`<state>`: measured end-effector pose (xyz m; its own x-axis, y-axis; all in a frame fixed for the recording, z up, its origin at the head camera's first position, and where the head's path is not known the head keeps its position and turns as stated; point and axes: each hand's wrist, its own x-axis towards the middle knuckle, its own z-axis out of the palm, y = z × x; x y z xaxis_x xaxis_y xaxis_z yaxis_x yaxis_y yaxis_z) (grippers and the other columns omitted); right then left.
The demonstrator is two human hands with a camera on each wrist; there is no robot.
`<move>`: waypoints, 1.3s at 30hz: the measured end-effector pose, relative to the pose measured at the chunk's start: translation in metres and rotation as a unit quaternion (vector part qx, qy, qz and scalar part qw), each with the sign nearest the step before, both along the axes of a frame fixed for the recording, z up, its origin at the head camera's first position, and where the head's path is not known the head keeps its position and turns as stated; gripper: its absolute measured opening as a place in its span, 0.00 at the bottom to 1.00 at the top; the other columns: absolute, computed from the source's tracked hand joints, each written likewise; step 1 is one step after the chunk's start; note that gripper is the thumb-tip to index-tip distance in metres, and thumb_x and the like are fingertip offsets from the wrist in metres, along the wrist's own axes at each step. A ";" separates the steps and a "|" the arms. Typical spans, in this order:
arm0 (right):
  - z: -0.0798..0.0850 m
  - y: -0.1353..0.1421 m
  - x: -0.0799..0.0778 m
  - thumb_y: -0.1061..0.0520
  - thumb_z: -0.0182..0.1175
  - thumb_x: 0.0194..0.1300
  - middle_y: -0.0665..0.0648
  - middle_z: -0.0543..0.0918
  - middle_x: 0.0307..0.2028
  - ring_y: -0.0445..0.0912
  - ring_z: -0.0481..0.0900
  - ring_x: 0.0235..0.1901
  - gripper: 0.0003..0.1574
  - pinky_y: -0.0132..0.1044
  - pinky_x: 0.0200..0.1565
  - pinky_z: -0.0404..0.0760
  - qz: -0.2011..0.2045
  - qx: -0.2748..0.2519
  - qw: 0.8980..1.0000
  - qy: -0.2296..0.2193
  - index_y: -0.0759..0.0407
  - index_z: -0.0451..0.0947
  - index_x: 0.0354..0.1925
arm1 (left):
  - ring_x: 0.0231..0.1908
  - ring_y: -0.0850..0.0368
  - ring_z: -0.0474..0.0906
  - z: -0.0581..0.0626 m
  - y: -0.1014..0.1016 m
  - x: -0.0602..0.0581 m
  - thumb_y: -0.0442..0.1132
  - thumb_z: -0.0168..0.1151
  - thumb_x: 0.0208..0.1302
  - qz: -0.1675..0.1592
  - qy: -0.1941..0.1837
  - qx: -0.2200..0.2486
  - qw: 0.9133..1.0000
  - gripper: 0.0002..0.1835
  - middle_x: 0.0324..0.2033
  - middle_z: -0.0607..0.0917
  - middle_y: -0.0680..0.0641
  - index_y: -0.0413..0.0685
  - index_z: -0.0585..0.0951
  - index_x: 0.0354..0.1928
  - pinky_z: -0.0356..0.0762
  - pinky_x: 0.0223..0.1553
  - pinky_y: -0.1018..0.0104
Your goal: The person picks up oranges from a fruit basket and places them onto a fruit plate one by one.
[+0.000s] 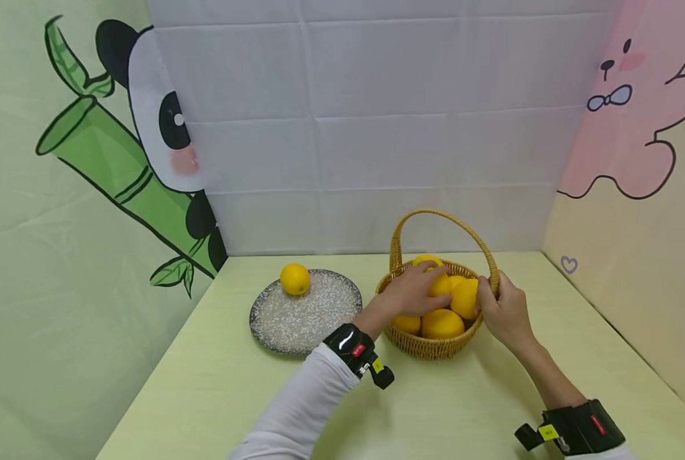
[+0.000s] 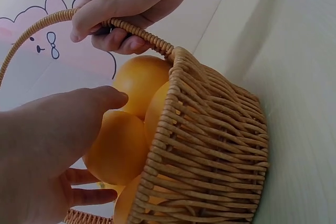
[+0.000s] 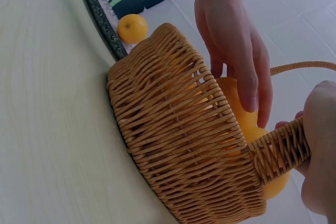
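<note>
A wicker basket (image 1: 434, 348) with a tall handle holds several round yellow-orange fruits that look like oranges (image 1: 443, 324). My left hand (image 1: 408, 291) reaches in over the rim from the left. Its thumb and fingers lie spread on either side of one orange (image 2: 116, 148), nearly straight; whether they press on it I cannot tell. My right hand (image 1: 506, 310) grips the right foot of the basket's handle (image 3: 281, 148), fingers curled round the wicker. Part of the fruit is hidden by the left hand and the basket wall.
Left of the basket lies a speckled grey oval plate (image 1: 308, 322), with a single orange (image 1: 294, 279) at its back edge. Both stand on a pale yellow-green table (image 1: 434, 402). Printed cloth walls close off the back and both sides.
</note>
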<state>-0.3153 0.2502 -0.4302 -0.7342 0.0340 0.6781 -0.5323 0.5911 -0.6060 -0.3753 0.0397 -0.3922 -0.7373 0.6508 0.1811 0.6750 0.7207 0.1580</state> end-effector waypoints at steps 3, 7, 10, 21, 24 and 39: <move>0.000 -0.001 0.000 0.56 0.49 0.81 0.56 0.78 0.15 0.44 0.69 0.11 0.18 0.31 0.09 0.65 0.002 -0.002 1.000 0.003 0.58 0.70 0.29 | 0.66 0.49 0.67 -0.003 0.003 0.001 0.62 0.56 0.74 0.011 0.001 -0.005 1.000 0.36 0.74 0.65 0.50 0.64 0.65 0.79 0.76 0.61 0.55; 0.001 -0.001 -0.001 0.56 0.50 0.81 0.56 0.78 0.15 0.44 0.70 0.11 0.18 0.31 0.09 0.65 0.008 -0.004 1.000 0.010 0.58 0.69 0.29 | 0.63 0.50 0.70 -0.005 0.004 0.001 0.60 0.57 0.73 0.016 0.013 -0.011 1.000 0.36 0.73 0.66 0.50 0.64 0.64 0.79 0.79 0.56 0.56; 0.001 -0.001 -0.002 0.57 0.50 0.80 0.55 0.78 0.15 0.43 0.70 0.11 0.18 0.30 0.09 0.66 0.011 -0.005 1.000 0.015 0.58 0.69 0.29 | 0.63 0.50 0.70 -0.005 0.004 0.001 0.59 0.58 0.73 0.017 0.021 -0.013 1.000 0.35 0.73 0.67 0.50 0.63 0.64 0.79 0.80 0.55 0.55; -0.002 -0.001 -0.002 0.56 0.49 0.81 0.56 0.78 0.15 0.44 0.70 0.11 0.18 0.31 0.09 0.66 0.007 -0.005 1.000 0.004 0.57 0.70 0.30 | 0.60 0.54 0.72 -0.011 0.002 -0.002 0.56 0.61 0.71 0.003 0.042 0.005 0.999 0.35 0.70 0.71 0.49 0.59 0.68 0.77 0.75 0.60 0.61; -0.002 -0.001 -0.001 0.56 0.49 0.81 0.56 0.78 0.15 0.44 0.70 0.11 0.18 0.31 0.08 0.66 0.008 -0.008 1.000 0.006 0.57 0.70 0.30 | 0.61 0.55 0.71 -0.013 0.001 -0.003 0.56 0.61 0.71 0.000 0.046 0.014 0.999 0.35 0.70 0.71 0.49 0.59 0.69 0.77 0.74 0.61 0.62; -0.002 -0.002 -0.001 0.57 0.50 0.80 0.54 0.77 0.14 0.43 0.69 0.10 0.18 0.31 0.07 0.64 0.011 -0.012 1.000 0.015 0.57 0.69 0.29 | 0.60 0.55 0.71 -0.018 -0.005 -0.006 0.55 0.63 0.69 -0.014 0.054 0.062 0.997 0.34 0.67 0.74 0.49 0.54 0.73 0.74 0.75 0.60 0.62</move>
<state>-0.3166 0.2480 -0.4320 -0.7146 0.0336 0.6987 -0.5633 0.5645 -0.6034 -0.3817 0.0346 -0.4104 -0.6905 0.6391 0.3387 0.7131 0.6800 0.1707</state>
